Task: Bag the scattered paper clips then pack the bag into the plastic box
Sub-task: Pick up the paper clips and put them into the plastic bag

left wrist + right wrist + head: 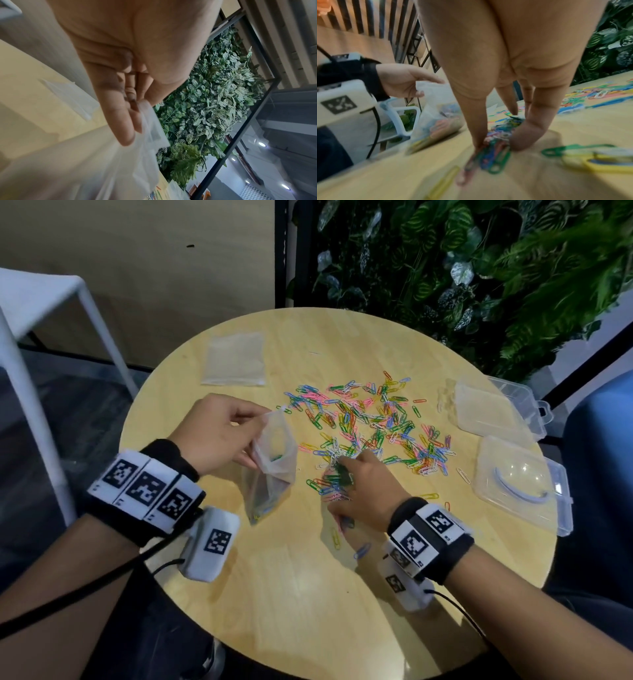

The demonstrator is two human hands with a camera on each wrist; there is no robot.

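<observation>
Colourful paper clips [370,422] lie scattered over the middle of the round wooden table [291,594]. My left hand [255,414] pinches the rim of a clear plastic bag [272,470] and holds it up, mouth open, with some clips inside. In the left wrist view the fingers [130,121] pinch the bag's film [150,128]. My right hand [346,491] is down on the near edge of the pile. Its thumb and curled fingers close around a bunch of clips [494,150], just right of the bag [436,115].
Two clear plastic boxes stand at the table's right edge, one farther [489,409] and one nearer [517,481]. A flat stack of empty bags [234,359] lies at the back left. A few stray clips [361,551] lie near my right wrist. A white chair [41,302] stands left.
</observation>
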